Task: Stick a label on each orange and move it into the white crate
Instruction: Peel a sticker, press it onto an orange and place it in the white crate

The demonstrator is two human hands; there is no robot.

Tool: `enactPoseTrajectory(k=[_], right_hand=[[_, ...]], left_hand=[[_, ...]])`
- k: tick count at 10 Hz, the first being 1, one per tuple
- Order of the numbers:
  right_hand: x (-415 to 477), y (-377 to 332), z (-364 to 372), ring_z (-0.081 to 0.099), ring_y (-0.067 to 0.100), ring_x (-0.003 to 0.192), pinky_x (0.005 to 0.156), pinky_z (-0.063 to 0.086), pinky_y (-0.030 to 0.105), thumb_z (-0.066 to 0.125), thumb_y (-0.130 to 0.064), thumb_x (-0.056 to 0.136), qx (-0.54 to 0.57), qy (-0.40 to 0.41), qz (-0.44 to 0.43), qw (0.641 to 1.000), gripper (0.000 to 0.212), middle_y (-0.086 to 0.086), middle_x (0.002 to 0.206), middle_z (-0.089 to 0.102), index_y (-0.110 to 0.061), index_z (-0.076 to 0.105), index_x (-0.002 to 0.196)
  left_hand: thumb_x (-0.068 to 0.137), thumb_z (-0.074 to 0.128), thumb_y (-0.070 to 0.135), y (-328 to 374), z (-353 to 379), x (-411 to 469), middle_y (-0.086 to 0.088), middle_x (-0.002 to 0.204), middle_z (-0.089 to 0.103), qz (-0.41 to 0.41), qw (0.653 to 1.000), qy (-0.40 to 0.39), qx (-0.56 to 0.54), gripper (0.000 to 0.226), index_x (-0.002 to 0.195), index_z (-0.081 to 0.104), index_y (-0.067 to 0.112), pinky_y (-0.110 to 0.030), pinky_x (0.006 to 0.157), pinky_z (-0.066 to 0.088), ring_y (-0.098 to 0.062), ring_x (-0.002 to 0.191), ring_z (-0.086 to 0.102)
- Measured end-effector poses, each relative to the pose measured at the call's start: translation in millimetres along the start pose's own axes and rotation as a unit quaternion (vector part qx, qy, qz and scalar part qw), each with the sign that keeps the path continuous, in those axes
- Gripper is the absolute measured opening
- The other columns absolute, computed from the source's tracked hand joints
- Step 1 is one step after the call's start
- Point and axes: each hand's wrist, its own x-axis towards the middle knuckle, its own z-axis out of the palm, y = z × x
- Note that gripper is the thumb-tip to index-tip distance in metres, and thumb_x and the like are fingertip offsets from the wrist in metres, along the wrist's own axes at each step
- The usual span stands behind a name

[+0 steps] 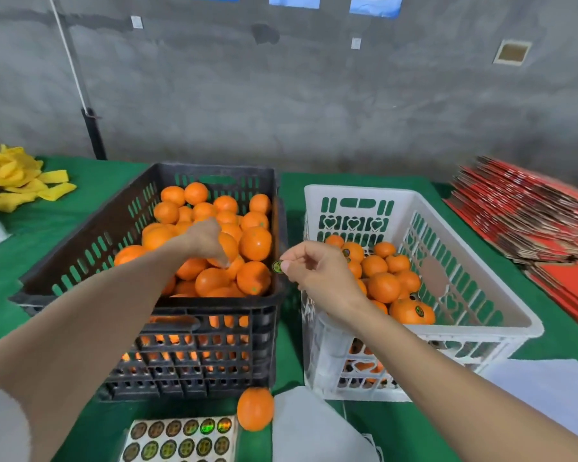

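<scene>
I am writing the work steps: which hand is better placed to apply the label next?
The right hand: it pinches a label beside the black crate rim, while the left hand grips an orange inside that crate.

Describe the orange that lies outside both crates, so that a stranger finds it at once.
Start at the black crate on the green table. Just before its near right corner, beside the sticker sheet, lies one orange. Unlike all the others, it sits in no crate.
</scene>
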Motion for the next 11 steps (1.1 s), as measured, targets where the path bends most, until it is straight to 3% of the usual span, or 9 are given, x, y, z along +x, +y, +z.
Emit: enactPoseTrajectory(k=[1, 2, 3, 4, 5, 6, 8, 10, 11], right_hand=[[-3, -1, -5, 0.047, 0.014, 0.067, 0.062, 0.043, 0.018, 0.062, -0.004, 0.088, 0.009, -0.002, -0.003, 1.0, 0.02, -0.003, 0.069, 0.053, -0.02, 0.062, 0.075], [-1, -4, -10, 0.048, 0.014, 0.07, 0.067, 0.045, 0.02, 0.062, -0.004, 0.089, 0.003, -0.003, -0.007, 1.0, 0.019, -0.002, 0.073, 0.055, -0.018, 0.062, 0.076], [0, -12, -15, 0.052, 0.014, 0.077, 0.079, 0.048, 0.029, 0.06, -0.005, 0.09, -0.017, -0.015, -0.029, 0.999, 0.02, -0.003, 0.082, 0.059, -0.02, 0.06, 0.076], [-2, -22, -17, 0.056, 0.011, 0.089, 0.083, 0.048, 0.023, 0.06, -0.004, 0.089, -0.023, -0.037, -0.062, 0.997, 0.018, 0.001, 0.099, 0.062, -0.018, 0.06, 0.077], [-5, -32, -19, 0.057, 0.009, 0.102, 0.089, 0.045, 0.019, 0.061, -0.003, 0.088, 0.013, -0.05, -0.078, 0.996, 0.02, 0.002, 0.111, 0.061, -0.018, 0.062, 0.075], [-6, -39, -25, 0.059, 0.01, 0.097, 0.088, 0.047, 0.025, 0.058, -0.003, 0.089, 0.088, -0.042, -0.05, 0.994, 0.02, -0.002, 0.111, 0.061, -0.017, 0.062, 0.075], [-14, -46, -31, 0.06, 0.005, 0.083, 0.074, 0.05, 0.017, 0.057, -0.004, 0.09, 0.128, -0.053, -0.031, 0.99, 0.02, -0.008, 0.094, 0.063, -0.017, 0.062, 0.075], [-22, -45, -37, 0.057, 0.012, 0.091, 0.082, 0.047, 0.022, 0.057, -0.005, 0.091, 0.062, -0.036, -0.047, 0.996, 0.019, -0.004, 0.095, 0.062, -0.017, 0.062, 0.076], [-26, -46, -44, 0.058, 0.01, 0.093, 0.081, 0.048, 0.017, 0.056, -0.005, 0.091, 0.079, -0.061, -0.049, 0.994, 0.02, -0.003, 0.104, 0.061, -0.017, 0.061, 0.077]], left_hand=[[0.067, 0.083, 0.004, -1, -9, -2, -0.008, 0.12, 0.051, 0.046, 0.998, 0.001, -0.046, 0.068, 0.123, 0.045, 0.016, -0.035, 0.071, 0.046, -0.027, 0.103, 0.055], [0.06, 0.087, 0.004, 6, -21, -24, 0.008, 0.109, 0.048, 0.128, 0.986, 0.005, -0.107, 0.069, 0.108, 0.047, 0.032, -0.023, 0.063, 0.048, -0.011, 0.095, 0.053], [0.064, 0.085, 0.001, 18, -28, -62, 0.017, 0.111, 0.053, 0.182, 0.955, -0.021, -0.235, 0.068, 0.108, 0.053, 0.041, -0.012, 0.062, 0.05, -0.004, 0.097, 0.059], [0.065, 0.081, 0.004, 32, -29, -92, 0.003, 0.115, 0.064, 0.166, 0.899, -0.085, -0.396, 0.065, 0.118, 0.058, 0.032, -0.026, 0.072, 0.057, -0.014, 0.097, 0.068], [0.07, 0.071, 0.02, 41, -23, -106, -0.012, 0.121, 0.064, 0.077, 0.845, -0.135, -0.512, 0.056, 0.124, 0.055, 0.021, -0.042, 0.094, 0.052, -0.03, 0.105, 0.065], [0.074, 0.066, 0.027, 46, -16, -116, -0.019, 0.131, 0.058, 0.022, 0.794, -0.157, -0.587, 0.064, 0.133, 0.047, 0.013, -0.048, 0.105, 0.04, -0.039, 0.111, 0.059], [0.07, 0.063, 0.027, 60, 0, -132, -0.014, 0.108, 0.065, 0.022, 0.791, -0.169, -0.587, 0.052, 0.12, 0.056, 0.015, -0.033, 0.071, 0.057, -0.026, 0.079, 0.067], [0.074, 0.069, 0.029, 71, 13, -141, -0.015, 0.102, 0.065, 0.012, 0.78, -0.179, -0.599, 0.05, 0.12, 0.056, 0.016, -0.028, 0.056, 0.054, -0.024, 0.073, 0.066], [0.089, 0.051, 0.049, 79, 16, -145, -0.018, 0.079, 0.064, -0.036, 0.772, -0.211, -0.598, 0.049, 0.123, 0.053, 0.014, -0.021, 0.043, 0.046, -0.021, 0.055, 0.057]])
